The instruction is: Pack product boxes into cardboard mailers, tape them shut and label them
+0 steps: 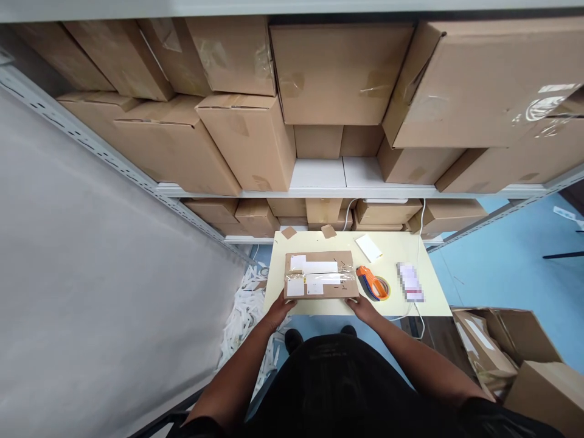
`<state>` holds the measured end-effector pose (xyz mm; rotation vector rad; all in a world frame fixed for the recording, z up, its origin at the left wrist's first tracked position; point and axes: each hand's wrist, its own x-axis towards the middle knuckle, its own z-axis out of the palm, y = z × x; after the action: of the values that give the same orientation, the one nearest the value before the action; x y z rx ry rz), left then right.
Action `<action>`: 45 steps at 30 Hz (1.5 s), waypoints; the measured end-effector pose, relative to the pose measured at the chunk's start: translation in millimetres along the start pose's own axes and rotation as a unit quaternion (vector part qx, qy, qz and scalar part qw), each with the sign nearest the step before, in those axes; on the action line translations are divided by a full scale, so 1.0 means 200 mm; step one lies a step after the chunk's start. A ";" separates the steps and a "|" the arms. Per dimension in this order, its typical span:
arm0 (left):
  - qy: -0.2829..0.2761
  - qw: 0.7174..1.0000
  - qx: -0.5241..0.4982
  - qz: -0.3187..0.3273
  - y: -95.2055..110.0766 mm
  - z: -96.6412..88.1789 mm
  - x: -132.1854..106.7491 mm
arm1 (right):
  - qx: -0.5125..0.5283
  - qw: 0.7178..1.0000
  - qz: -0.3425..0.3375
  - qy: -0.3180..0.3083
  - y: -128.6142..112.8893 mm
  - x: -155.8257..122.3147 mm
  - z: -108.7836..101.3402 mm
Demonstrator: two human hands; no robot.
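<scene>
A taped cardboard box (322,275) lies on the small cream table (319,308), with white paper labels, clear tape and black handwriting on its top. My left hand (279,310) grips its near left corner, fingers partly hidden by the box. At the near right corner my right hand (364,308) holds it too, with some fingertips out of sight underneath. Just right of the box is an orange and blue tape dispenser (370,283) with a roll of tape. A flat white box (368,248) lies behind the dispenser. Farther right is a blurred-out flat item (409,281).
Shelves (292,192) packed with cardboard boxes (342,73) rise behind the table. White paper strips (244,304) litter the floor at left, beside a pale wall (104,274). An opened carton (520,334) stands at lower right. White cables (422,325) hang by the table's front edge.
</scene>
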<state>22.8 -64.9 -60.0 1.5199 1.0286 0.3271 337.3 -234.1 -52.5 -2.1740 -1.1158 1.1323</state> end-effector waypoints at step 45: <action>-0.251 0.963 -0.033 -0.089 1.15 0.79 0.48 | 0.260 0.955 -0.118 0.076 0.19 -0.36 -0.49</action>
<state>284.9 -73.0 76.1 1.3425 0.7308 -0.1484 410.3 -317.2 10.8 -1.6420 -0.8599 0.9948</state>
